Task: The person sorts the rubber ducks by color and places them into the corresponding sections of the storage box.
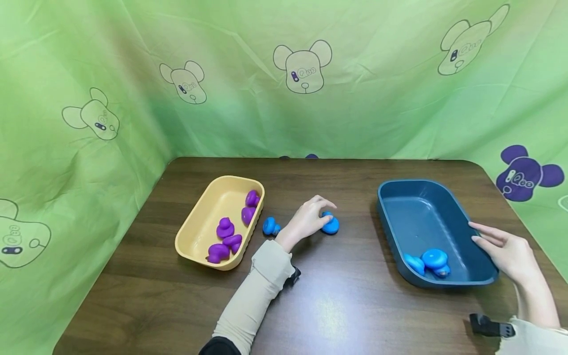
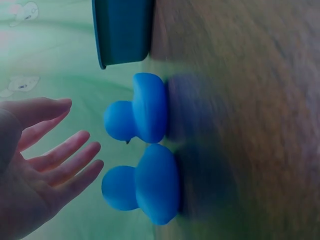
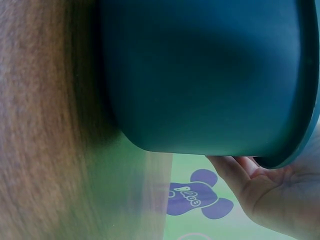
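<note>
My left hand [image 1: 306, 219] reaches over the table with its fingers loosely bent just above a blue toy duck [image 1: 331, 225], thumb right at it. Another blue duck [image 1: 269, 226] lies behind that hand, near the wrist. The left wrist view shows two blue ducks [image 2: 151, 107] side by side, with the spread fingers [image 2: 75, 182] apart from them and nothing in the palm. At the right, my right hand [image 1: 510, 251] holds the right rim of a dark blue bin [image 1: 410, 183]. In the right wrist view the thumb lies under the rim. Blue ducks [image 1: 435, 258] lie in the bin's near end.
A yellow bin [image 1: 195, 222] stands on the left with several purple toy ducks [image 1: 225, 228] in it. Both bins are on a brown wooden table [image 1: 328, 286]. A green printed cloth [image 1: 239, 113] hangs behind and at the sides.
</note>
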Demonstrator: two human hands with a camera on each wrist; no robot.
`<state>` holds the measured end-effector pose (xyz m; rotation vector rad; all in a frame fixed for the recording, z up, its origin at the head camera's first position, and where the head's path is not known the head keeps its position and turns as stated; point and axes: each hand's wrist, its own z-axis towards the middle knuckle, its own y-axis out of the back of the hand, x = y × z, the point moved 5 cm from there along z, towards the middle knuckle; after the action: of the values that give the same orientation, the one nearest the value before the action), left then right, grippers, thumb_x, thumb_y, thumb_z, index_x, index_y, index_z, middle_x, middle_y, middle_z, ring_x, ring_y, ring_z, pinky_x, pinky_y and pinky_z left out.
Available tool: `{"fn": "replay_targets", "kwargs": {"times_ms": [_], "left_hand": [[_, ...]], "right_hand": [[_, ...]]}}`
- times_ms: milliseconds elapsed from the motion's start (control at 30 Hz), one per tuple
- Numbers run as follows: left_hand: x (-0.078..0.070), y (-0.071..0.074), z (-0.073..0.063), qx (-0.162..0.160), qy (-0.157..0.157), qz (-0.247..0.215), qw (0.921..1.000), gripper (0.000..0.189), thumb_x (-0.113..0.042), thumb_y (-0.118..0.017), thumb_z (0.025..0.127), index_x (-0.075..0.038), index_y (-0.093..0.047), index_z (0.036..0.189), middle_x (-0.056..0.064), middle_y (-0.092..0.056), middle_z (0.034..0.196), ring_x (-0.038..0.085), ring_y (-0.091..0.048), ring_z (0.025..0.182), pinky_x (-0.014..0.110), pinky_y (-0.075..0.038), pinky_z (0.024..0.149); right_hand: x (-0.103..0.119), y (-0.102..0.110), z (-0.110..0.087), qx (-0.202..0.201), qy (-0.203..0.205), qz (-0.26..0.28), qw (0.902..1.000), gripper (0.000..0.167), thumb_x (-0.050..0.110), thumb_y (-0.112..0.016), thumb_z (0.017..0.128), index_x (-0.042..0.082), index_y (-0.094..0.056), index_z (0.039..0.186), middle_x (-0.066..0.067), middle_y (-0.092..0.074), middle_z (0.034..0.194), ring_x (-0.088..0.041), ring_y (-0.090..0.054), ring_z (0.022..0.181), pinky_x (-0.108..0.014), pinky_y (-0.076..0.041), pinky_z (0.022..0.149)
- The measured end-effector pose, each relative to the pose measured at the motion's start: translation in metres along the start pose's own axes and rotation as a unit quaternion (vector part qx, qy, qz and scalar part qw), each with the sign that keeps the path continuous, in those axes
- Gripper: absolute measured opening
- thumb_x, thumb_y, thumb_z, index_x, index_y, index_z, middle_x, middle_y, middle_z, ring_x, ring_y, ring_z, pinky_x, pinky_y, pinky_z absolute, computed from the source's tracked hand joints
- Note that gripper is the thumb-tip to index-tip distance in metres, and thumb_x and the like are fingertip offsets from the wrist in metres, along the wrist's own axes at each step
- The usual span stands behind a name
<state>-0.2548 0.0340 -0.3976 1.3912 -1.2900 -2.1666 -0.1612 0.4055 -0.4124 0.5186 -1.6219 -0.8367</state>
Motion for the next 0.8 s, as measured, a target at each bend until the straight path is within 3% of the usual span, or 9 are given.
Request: {"fn": "replay_targets", "kwargs": {"times_ms": [800], "left_hand": [[0.011, -0.010, 0.006, 0.036, 0.013, 0.002, 0.9993, 0.025, -0.015, -0.058, 0.085, -0.011, -0.060, 0.110, 0.004, -0.053, 0.101, 0.011, -0.048, 0.079, 0.020, -0.039, 0.068]], "right_hand": [[-0.001, 0.001, -0.001, -0.004, 0.010, 0.005, 0.9999, 0.045, 0.032, -0.052, 0.088, 0.011, -0.049, 0.127, -0.033, -0.045, 0.112, 0.019, -0.039, 0.061, -0.016, -0.044, 0.049]]}}
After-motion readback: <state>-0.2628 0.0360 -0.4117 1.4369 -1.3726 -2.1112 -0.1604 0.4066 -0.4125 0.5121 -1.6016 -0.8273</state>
